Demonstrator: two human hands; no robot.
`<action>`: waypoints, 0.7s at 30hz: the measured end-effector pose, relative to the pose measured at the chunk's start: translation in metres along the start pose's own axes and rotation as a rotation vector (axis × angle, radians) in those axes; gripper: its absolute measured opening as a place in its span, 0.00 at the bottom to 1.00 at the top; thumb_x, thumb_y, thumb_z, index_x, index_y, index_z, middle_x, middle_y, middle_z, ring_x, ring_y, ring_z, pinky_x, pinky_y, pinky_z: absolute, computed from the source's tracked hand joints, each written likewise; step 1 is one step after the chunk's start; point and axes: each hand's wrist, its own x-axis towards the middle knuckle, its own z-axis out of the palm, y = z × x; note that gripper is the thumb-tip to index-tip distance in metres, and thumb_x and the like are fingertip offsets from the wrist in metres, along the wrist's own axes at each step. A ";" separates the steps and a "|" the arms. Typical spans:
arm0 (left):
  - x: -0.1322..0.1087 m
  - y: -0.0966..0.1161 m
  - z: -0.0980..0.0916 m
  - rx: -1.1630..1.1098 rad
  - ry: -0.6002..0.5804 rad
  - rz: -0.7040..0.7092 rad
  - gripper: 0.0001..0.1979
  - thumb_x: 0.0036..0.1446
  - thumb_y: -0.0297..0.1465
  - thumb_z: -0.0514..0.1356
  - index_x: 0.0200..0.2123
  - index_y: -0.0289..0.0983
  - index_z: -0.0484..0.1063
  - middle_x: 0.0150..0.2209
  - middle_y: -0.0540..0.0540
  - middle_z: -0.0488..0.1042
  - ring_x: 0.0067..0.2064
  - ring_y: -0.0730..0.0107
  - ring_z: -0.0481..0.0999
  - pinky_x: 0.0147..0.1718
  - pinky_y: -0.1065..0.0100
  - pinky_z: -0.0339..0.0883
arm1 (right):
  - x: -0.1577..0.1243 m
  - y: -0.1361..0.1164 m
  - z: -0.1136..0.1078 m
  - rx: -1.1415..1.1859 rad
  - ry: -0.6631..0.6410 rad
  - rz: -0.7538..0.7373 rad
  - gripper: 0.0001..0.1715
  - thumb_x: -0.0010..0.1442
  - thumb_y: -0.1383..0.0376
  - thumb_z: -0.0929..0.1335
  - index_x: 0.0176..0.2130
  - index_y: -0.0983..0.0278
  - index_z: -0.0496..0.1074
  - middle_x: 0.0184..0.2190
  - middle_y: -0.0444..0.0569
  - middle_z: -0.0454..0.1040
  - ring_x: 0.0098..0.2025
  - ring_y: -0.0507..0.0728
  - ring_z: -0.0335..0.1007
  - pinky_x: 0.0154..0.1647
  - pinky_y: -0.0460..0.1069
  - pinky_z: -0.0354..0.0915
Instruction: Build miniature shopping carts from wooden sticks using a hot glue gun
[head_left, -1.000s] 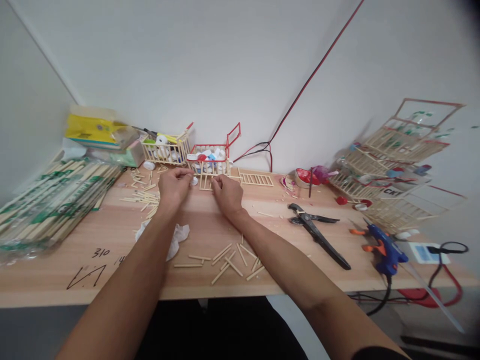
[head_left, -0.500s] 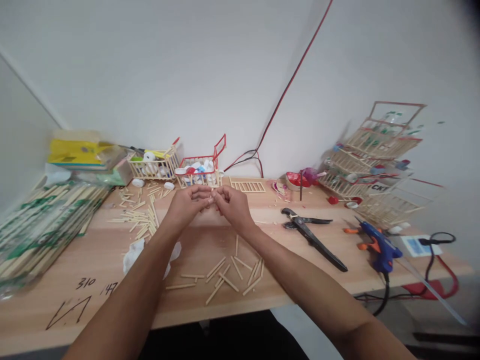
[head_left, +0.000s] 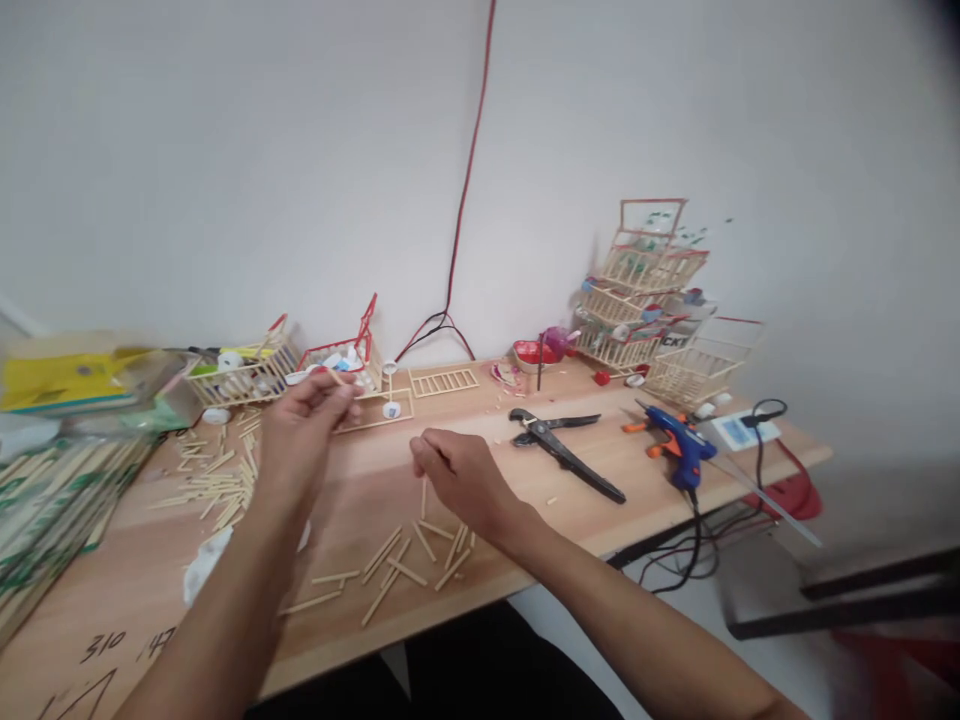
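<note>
My left hand [head_left: 304,425] is raised over the left-middle of the table, thumb and fingers pinched on a short wooden stick [head_left: 335,378], of which only a pale end shows. Just behind it lies a flat stick frame [head_left: 405,398] with a white bottle cap [head_left: 391,410] on it. My right hand [head_left: 461,475] is apart from the left, lower and to the right, its fingers closed; whatever they hold is hidden. Below the right hand are several loose wooden sticks [head_left: 407,571]. A ladder-like stick panel [head_left: 444,382] lies farther back.
Pliers [head_left: 562,455] and a blue glue gun [head_left: 679,445] lie to the right. Stacked stick baskets [head_left: 637,300] stand at the back right. Two small baskets, one with a red rim [head_left: 330,352], stand back left. A stick pile [head_left: 217,485] and bagged sticks [head_left: 67,500] are at left.
My hands, together before, have separated: the left moved left, the right came lower and nearer. The view has turned right. The frame with the white cap is now uncovered.
</note>
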 end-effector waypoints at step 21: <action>-0.024 -0.002 0.051 -0.217 -0.121 -0.473 0.17 0.37 0.33 0.75 0.32 0.36 0.76 0.29 0.49 0.77 0.32 0.74 0.75 0.33 0.73 0.72 | -0.088 0.078 -0.146 -0.468 0.250 0.383 0.13 0.59 0.57 0.66 0.38 0.64 0.73 0.37 0.51 0.76 0.39 0.58 0.71 0.39 0.51 0.62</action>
